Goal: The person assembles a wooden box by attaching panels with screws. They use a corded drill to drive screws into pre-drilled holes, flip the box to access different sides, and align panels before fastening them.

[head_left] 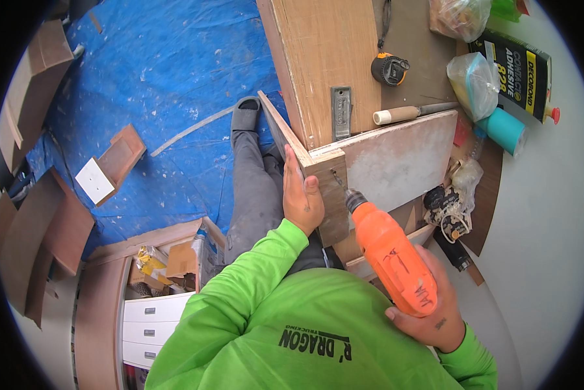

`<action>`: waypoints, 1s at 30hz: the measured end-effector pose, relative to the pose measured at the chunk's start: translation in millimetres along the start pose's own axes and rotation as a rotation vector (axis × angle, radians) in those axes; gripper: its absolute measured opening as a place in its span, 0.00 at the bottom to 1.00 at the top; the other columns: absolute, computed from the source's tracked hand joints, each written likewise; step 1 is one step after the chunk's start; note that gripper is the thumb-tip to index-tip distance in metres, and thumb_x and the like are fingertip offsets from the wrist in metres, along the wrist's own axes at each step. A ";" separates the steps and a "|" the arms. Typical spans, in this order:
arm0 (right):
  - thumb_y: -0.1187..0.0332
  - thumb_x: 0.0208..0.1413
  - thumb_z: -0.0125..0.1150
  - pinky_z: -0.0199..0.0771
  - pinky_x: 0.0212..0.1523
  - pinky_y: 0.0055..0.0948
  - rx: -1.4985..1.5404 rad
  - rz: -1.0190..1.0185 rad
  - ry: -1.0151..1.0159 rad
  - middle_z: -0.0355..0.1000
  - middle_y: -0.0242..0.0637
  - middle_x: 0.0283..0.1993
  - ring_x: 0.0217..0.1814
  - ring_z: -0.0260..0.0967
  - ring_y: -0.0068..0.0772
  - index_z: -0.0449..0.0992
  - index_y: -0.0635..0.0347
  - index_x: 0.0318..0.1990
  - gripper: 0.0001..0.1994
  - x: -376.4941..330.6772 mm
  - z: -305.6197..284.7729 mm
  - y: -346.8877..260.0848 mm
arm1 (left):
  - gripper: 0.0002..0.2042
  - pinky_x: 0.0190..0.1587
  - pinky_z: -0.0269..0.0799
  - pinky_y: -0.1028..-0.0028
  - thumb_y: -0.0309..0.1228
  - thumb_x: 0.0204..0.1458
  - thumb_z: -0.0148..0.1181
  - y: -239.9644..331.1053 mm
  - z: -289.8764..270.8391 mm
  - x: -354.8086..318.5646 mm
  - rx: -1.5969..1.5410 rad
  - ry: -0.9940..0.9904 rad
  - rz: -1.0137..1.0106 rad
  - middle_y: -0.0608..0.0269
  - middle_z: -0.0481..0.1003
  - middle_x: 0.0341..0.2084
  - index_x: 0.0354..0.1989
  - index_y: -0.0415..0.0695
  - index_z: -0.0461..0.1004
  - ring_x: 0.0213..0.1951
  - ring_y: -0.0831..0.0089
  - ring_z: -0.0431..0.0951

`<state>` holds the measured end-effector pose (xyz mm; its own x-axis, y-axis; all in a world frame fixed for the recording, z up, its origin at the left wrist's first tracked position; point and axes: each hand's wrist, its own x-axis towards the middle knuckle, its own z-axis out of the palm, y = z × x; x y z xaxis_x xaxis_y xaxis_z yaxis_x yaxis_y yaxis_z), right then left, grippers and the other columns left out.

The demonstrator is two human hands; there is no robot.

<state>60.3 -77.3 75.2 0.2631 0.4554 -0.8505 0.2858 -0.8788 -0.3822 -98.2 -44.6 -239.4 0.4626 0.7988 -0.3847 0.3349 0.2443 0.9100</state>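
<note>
My right hand [442, 309] is wrapped round the rear of an orange power drill [392, 260]. Its thin bit meets the face of a short wooden block [331, 195]; how deep it sits I cannot tell. That block stands at the corner where a thin upright plywood panel [284, 127] joins a whitish board [402, 159]. My left hand [303, 201] steadies this corner, its fingers along the panel's outer side and its thumb on the block side.
On the bench lie a flat metal tool [341, 112], a wooden-handled file [412, 113] and a tape measure [389, 69]. A dark can [516, 78] and a teal bottle [503, 131] are at right. Wood pieces [119, 159] rest on the blue tarp [168, 65]. White drawers [155, 331] stand lower left.
</note>
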 end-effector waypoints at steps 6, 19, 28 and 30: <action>0.70 0.45 0.78 0.73 0.63 0.38 0.173 0.061 -0.003 0.67 0.48 0.66 0.64 0.71 0.41 0.53 0.69 0.72 0.48 1.4 -10.3 6.9 | 0.40 0.75 0.42 0.49 0.55 0.71 0.32 -2.7 0.1 -0.7 0.073 0.004 0.014 0.34 0.50 0.74 0.75 0.27 0.44 0.75 0.41 0.52; 0.71 0.45 0.76 0.76 0.58 0.32 0.311 0.126 0.016 0.71 0.46 0.63 0.61 0.73 0.36 0.58 0.69 0.69 0.44 13.3 -29.7 14.1 | 0.40 0.75 0.39 0.47 0.55 0.70 0.32 0.6 -0.6 2.3 0.138 0.007 0.028 0.34 0.52 0.74 0.75 0.27 0.45 0.74 0.43 0.54; 0.68 0.44 0.79 0.72 0.63 0.35 0.023 0.053 -0.047 0.71 0.52 0.63 0.64 0.73 0.38 0.54 0.74 0.71 0.49 22.2 -25.5 -9.7 | 0.41 0.75 0.40 0.48 0.57 0.70 0.29 -0.6 -3.9 2.5 0.179 -0.008 0.005 0.34 0.53 0.73 0.75 0.27 0.45 0.74 0.43 0.54; 0.66 0.43 0.80 0.72 0.63 0.36 0.111 0.059 -0.069 0.70 0.53 0.63 0.64 0.72 0.40 0.53 0.75 0.72 0.51 24.0 -22.6 -10.4 | 0.41 0.75 0.40 0.48 0.57 0.70 0.29 -1.8 -3.3 3.4 0.172 -0.005 0.011 0.34 0.52 0.74 0.75 0.28 0.45 0.74 0.43 0.54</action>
<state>84.4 -54.0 67.0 0.2109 0.3949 -0.8942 0.1668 -0.9159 -0.3651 -99.9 -40.5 -241.8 0.4711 0.7978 -0.3764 0.4656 0.1375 0.8742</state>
